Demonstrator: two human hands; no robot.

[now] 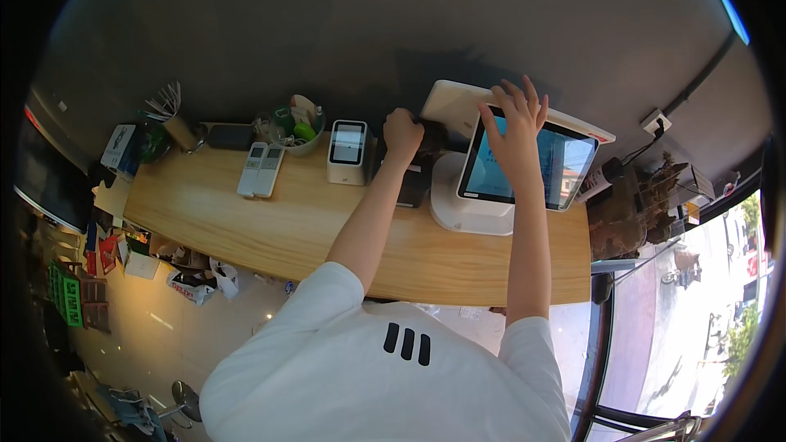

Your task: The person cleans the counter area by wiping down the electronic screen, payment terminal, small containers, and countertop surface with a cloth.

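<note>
A white point-of-sale terminal [449, 205] stands toward the right of the counter, its touchscreen [491, 170] lit blue and tilted. My right hand [514, 127] is over the screen's upper edge, fingers spread and pointing toward the wall. To the left of the terminal, my left hand [401, 135] is closed in a fist above a black box [415, 187]. A dark shape [431, 139] lies right beside the fist; I cannot tell what the fingers hold. Left of that hand stands a small white device with a display [348, 151].
On the wooden counter [303, 233] lie two white remotes [261, 170], a bowl of small items [299, 131], a dark case [231, 137] and a cup of sticks [182, 129]. A wall socket [655, 123] with a plug is at right. Bags [201, 285] lie on the floor.
</note>
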